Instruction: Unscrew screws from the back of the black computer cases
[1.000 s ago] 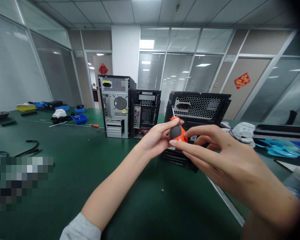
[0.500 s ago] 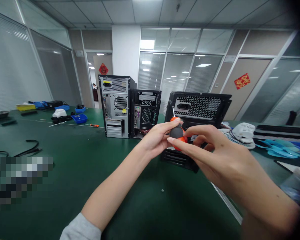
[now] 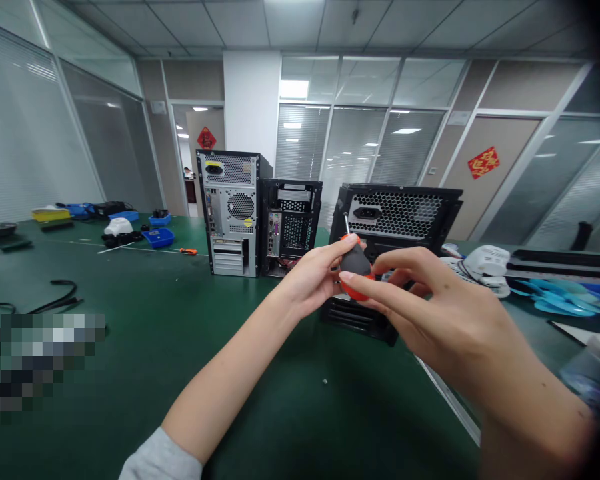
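Note:
An orange and black screwdriver (image 3: 356, 263) points away from me, its metal shaft reaching the upper left part of a black computer case (image 3: 400, 217) with a honeycomb-vented power supply. Near the shaft end of the handle, my left hand (image 3: 316, 277) grips it with the thumb on top. My right hand (image 3: 430, 307) pinches the handle's back end between thumb and fingers. Whether the tip sits in a screw is too small to tell. Both hands hide the middle of the case.
Two more computer towers, one tall (image 3: 235, 213) and one shorter (image 3: 293, 227), stand left of the case. Another orange screwdriver (image 3: 189, 251) lies near a blue tray (image 3: 159, 237). At right are a white fan part (image 3: 486, 263), blue fan blades (image 3: 563, 297) and a bottle (image 3: 595, 370).
The screwdriver handle has turned a little about its length, and the right hand's fingers have shifted with it. My left hand and the case stay almost in place.

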`<state>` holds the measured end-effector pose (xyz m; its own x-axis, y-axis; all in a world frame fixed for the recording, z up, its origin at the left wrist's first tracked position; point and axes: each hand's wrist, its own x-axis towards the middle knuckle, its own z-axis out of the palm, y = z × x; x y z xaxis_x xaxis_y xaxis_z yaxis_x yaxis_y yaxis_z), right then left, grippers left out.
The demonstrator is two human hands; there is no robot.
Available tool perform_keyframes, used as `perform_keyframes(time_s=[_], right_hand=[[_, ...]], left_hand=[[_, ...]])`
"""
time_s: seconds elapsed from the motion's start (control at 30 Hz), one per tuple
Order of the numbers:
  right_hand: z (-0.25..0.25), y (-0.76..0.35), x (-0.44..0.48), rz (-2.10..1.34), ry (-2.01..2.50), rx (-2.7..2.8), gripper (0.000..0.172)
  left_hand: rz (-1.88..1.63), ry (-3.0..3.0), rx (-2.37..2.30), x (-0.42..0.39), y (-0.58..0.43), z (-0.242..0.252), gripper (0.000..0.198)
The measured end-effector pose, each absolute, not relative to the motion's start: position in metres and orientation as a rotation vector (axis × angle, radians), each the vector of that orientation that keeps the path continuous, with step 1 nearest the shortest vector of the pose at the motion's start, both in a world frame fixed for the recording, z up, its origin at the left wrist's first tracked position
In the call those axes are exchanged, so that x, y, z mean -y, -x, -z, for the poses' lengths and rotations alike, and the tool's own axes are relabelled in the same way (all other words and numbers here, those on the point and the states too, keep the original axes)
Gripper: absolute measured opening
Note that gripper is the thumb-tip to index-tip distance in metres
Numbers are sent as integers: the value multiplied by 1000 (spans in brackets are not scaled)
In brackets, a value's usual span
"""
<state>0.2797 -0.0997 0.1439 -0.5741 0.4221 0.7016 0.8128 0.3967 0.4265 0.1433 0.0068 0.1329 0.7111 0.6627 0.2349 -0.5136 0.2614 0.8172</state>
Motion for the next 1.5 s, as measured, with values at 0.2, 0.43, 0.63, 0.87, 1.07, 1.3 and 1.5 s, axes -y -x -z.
perform_keyframes(time_s=[0.2, 0.43, 0.63, 0.87, 1.07, 1.3, 1.5], right_hand=[[-146, -275, 102, 1102, 1048, 2157, 42], [-147, -270, 104, 1117, 1044, 2094, 30], [-147, -269, 104, 1147, 1027, 2074, 23], [-147, -267, 103, 1157, 1044, 2049, 12], [-149, -268, 104, 1126, 1042, 2065, 6], [-149, -268, 103, 1124, 1020, 2080, 2], [-149, -268, 103, 1117, 1032, 2071, 6]], left_hand=[[-801, -994, -204, -6, -144, -133, 20], [-787, -990, -220, -8, -143, -131, 21], [-802, -1003, -227, -6, -143, -131, 21], [-755, -981, -182, -4, -141, -132, 19], [-712, -955, -122, -3, -139, -135, 15], [-706, -975, -61, -2, -138, -137, 15], [-698, -979, -68, -2, -137, -137, 17]])
